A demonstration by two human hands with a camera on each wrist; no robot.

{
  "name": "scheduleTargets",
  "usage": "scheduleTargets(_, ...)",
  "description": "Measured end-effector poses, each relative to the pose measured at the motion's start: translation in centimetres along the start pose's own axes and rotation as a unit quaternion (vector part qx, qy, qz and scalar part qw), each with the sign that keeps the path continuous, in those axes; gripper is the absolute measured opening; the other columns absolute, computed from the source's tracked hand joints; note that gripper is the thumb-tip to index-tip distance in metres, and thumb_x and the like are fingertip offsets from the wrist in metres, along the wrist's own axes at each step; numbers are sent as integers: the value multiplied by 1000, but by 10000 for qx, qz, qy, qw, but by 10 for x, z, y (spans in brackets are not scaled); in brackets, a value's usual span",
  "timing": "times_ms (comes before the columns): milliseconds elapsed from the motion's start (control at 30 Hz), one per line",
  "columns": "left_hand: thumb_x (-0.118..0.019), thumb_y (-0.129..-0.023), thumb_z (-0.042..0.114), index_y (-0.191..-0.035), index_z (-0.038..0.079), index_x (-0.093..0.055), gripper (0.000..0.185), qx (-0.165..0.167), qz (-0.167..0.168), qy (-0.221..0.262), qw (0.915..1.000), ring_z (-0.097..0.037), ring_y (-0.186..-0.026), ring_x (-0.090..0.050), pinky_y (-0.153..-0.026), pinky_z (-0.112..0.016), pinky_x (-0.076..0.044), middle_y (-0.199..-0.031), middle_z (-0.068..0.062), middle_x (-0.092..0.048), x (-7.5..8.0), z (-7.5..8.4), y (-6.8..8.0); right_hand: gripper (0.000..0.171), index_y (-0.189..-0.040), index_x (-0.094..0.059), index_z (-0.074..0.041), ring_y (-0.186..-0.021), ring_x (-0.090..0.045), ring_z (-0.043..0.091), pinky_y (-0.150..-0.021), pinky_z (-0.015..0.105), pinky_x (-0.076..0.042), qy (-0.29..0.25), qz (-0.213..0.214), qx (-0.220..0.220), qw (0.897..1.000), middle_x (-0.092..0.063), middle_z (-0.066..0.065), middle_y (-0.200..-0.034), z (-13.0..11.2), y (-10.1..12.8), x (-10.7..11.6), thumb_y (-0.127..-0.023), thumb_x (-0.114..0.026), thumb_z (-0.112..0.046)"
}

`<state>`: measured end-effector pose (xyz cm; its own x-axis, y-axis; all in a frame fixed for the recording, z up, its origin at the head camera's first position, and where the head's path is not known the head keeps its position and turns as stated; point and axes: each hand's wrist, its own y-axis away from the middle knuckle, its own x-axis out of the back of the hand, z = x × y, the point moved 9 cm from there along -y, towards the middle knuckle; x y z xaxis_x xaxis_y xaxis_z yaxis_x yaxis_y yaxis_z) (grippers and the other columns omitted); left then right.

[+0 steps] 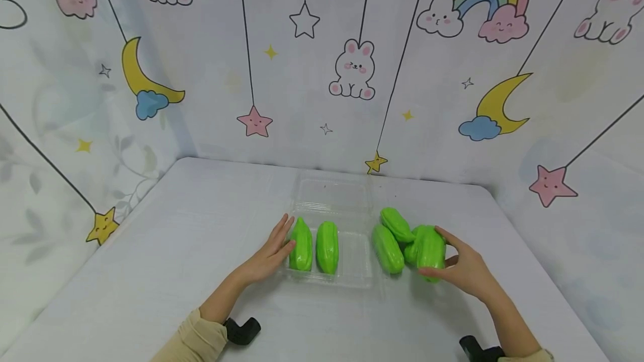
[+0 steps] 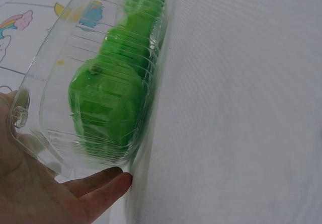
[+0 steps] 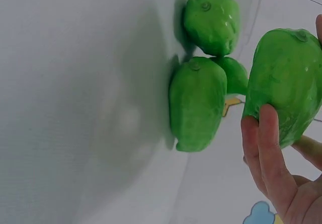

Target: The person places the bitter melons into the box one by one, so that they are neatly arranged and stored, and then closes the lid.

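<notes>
My right hand (image 1: 468,270) grips a glossy, oblong green papaya-like fruit (image 1: 431,246) between thumb and fingers. In the right wrist view this held fruit (image 3: 284,78) is raised off the table. Beside it lie three similar green fruits, one of them (image 1: 387,249) nearest the clear plastic box (image 1: 356,261). Against the box's left side rests my left hand (image 1: 264,258), fingers extended. Two green fruits, a left one (image 1: 301,246) and a right one (image 1: 327,247), lie side by side in the box's left half. Through the ribbed wall the left wrist view shows green fruit (image 2: 108,98).
The box's transparent lid (image 1: 332,191) is folded back on the white table (image 1: 216,200). A cartoon-printed cloth (image 1: 211,60) hangs behind and at the sides. Black straps with mounts (image 1: 244,331) sit at both wrists.
</notes>
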<state>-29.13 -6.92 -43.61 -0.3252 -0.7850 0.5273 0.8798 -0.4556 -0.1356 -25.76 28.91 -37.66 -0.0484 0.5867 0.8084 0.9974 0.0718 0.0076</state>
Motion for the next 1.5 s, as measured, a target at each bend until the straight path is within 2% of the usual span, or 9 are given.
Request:
scheduleTargets(333,-33,-101,32,-148,15,-2,59,-11,18,51,10000,-31,-137,5,-104,-59,-11,-152,-12,8,0,-1,0,101,-142,-29,-6,-83,-60,24,-57,30,-46,-83,12,337,9994,-44,27,-128,-27,-12,-5,-64,-81,-42)
scheduleTargets(533,-33,-101,26,-148,12,-3,57,74,-10,-45,10000,-33,-137,4,-104,-59,-11,-152,-13,8,-1,1,0,99,-142,-31,-8,-82,-59,23,-56,30,-46,-173,-20,388,9991,-44,24,-130,-37,-17,-10,-63,-82,-42)
scheduleTargets(767,-33,-101,15,-146,0,-3,56,164,-144,140,9997,-39,-136,5,-103,-61,-9,-150,-21,9,4,35,9,99,-142,-32,-11,-86,-56,24,-58,29,-46,-306,-74,422,9986,-45,18,-129,-44,-23,-18,-62,-82,-44)
scheduleTargets(833,-33,-101,16,-146,0,-3,56,184,-174,125,9996,-38,-136,5,-103,-61,-9,-149,-22,8,5,40,11,99,-142,-33,-11,-86,-56,25,-59,29,-46,-331,-79,423,9985,-45,17,-130,-46,-25,-20,-62,-82,-44)
scheduleTargets(1233,-33,-101,17,-146,1,-3,56,182,-175,142,9996,-37,-136,5,-103,-60,-9,-150,-19,9,6,42,11,98,-142,-33,-14,-89,-55,26,-60,29,-47,-554,-154,467,9973,-46,16,-127,-60,-27,-29,-62,-83,-40)
scheduleTargets(1500,-33,-101,18,-146,3,-2,57,206,-158,97,9996,-37,-136,5,-103,-60,-9,-150,-18,10,6,36,10,96,-141,-35,-12,-84,-56,25,-59,28,-48,-726,-193,733,9945,-48,17,-123,-76,-30,-36,-62,-84,-37)
